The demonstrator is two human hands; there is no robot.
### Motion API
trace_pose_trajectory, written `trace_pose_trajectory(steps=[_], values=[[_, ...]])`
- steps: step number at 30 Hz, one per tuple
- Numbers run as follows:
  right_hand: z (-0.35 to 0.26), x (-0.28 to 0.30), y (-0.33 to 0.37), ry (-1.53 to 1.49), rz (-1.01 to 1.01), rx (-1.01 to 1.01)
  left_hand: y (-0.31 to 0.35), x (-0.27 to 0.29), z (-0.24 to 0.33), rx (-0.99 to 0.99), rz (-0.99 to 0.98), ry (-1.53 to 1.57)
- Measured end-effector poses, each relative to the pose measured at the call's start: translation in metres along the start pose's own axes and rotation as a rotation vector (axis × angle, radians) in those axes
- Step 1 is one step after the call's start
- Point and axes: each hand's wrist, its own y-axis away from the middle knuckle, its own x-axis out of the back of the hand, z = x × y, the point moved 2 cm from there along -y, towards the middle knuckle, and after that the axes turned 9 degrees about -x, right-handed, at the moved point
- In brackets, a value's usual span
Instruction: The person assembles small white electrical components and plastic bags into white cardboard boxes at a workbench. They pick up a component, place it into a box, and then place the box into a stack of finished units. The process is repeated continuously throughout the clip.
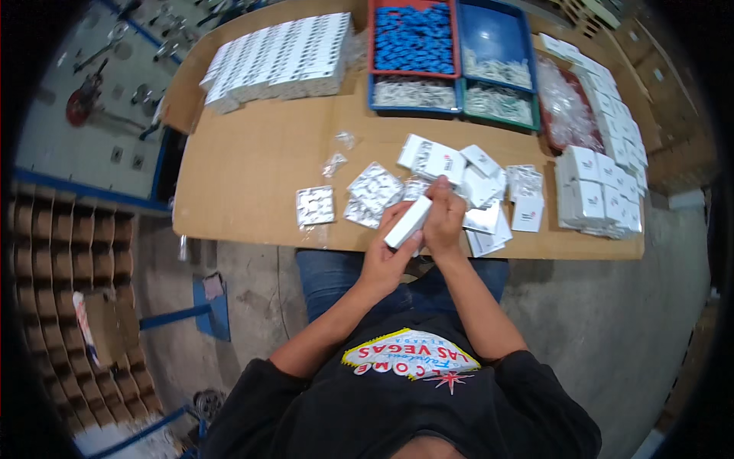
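A slim white box [409,222] is tilted between my two hands, above the near edge of the cardboard-covered table. My left hand [384,258] wraps its lower end, thumb along the side. At the upper end, my right hand [445,218] closes round it with curled fingers. Just past my hands lie printed white sheets [375,186], partly covered by one another. Beyond my right hand is a loose heap of flat white boxes [440,162]. A separate square printed sheet [314,205] lies left of my hands, with small clear plastic bags [334,164] behind it.
Stacked white boxes [283,57] stand at the back left, and more boxes [600,191] at the right. Trays hold blue parts [414,38] and small pale parts [417,93]. A bin of clear bags [567,103] sits beside them. A cardboard divider crate [73,252] is on the left.
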Motion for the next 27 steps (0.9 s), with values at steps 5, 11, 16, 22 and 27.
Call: trace_pose_trajectory(steps=[5,11,16,22,27], values=[[-0.021,0.02,0.003,0.25,-0.275,0.019,-0.005,-0.004,-0.005,0.26,0.219,0.321],[-0.013,0.056,0.014,0.113,-0.004,-0.13,-0.008,-0.043,-0.002,0.322,0.145,0.445],[-0.014,0.088,-0.001,-0.428,0.246,-0.462,-0.003,-0.065,-0.002,0.198,-0.051,0.159],[-0.009,0.109,-0.003,0.067,0.331,0.176,-0.024,-0.087,0.016,0.132,-0.244,0.159],[-0.016,0.108,-0.002,0.092,0.316,0.174,-0.017,-0.087,0.011,0.067,-0.234,-0.065]])
